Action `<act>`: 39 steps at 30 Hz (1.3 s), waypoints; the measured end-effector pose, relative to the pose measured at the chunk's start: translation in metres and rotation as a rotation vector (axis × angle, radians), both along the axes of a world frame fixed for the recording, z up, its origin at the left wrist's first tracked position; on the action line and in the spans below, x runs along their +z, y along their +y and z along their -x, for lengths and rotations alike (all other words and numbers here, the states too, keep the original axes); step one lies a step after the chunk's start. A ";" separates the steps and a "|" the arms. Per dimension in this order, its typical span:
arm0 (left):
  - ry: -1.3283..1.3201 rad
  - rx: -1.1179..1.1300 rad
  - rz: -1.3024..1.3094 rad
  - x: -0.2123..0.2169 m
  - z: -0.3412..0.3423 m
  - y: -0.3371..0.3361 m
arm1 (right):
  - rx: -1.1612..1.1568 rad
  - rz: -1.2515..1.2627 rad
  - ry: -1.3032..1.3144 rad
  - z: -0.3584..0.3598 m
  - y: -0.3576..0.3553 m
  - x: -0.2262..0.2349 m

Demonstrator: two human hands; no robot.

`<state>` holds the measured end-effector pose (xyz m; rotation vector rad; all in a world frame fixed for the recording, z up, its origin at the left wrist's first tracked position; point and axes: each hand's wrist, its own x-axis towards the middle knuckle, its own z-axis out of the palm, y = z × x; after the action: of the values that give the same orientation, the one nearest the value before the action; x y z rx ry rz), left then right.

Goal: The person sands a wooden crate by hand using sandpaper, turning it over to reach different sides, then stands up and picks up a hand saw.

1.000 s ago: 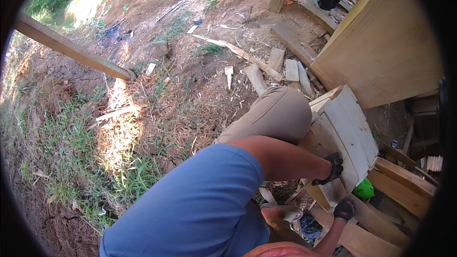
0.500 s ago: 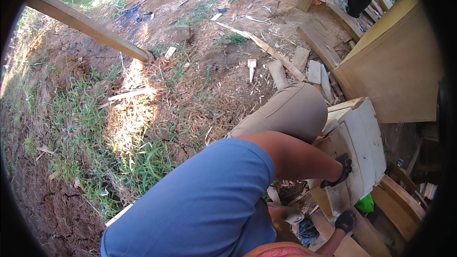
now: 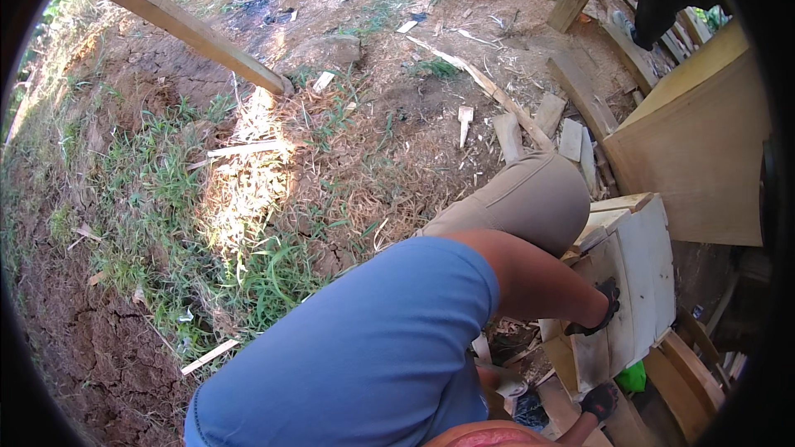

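Sunlight [image 3: 248,186] patches the grassy brown ground [image 3: 91,348] near a wooden post [image 3: 178,21]

Sunlight glares on straw [image 3: 248,186] within a dark fisheye rim

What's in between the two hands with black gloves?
In the head view, the lower end of some wooden boards lies between the left hand and the right hand.
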<state>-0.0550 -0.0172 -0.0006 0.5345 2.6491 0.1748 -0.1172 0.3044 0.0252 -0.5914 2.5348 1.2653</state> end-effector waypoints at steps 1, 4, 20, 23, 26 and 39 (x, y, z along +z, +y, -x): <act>-0.012 -0.014 0.005 0.002 0.002 -0.001 | 0.012 0.017 0.024 0.002 0.001 -0.004; -0.046 -0.009 -0.033 0.006 -0.004 -0.007 | -0.004 0.043 0.042 0.000 0.011 -0.013; 0.055 0.035 -0.081 0.011 -0.017 -0.031 | -0.180 0.189 0.049 0.005 -0.004 -0.013; 0.078 -0.002 -0.100 0.015 -0.022 -0.026 | -0.162 0.196 0.027 0.000 0.002 -0.007; 0.056 -0.002 -0.075 0.024 -0.018 -0.035 | -0.267 0.241 0.008 0.001 -0.003 -0.008; 0.057 0.034 -0.105 0.025 -0.028 -0.036 | -0.251 0.208 -0.008 0.006 -0.010 -0.014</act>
<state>-0.0266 -0.0531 0.0241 0.5363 2.7167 0.3144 -0.1231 0.2941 0.0116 -0.3026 2.6523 0.9201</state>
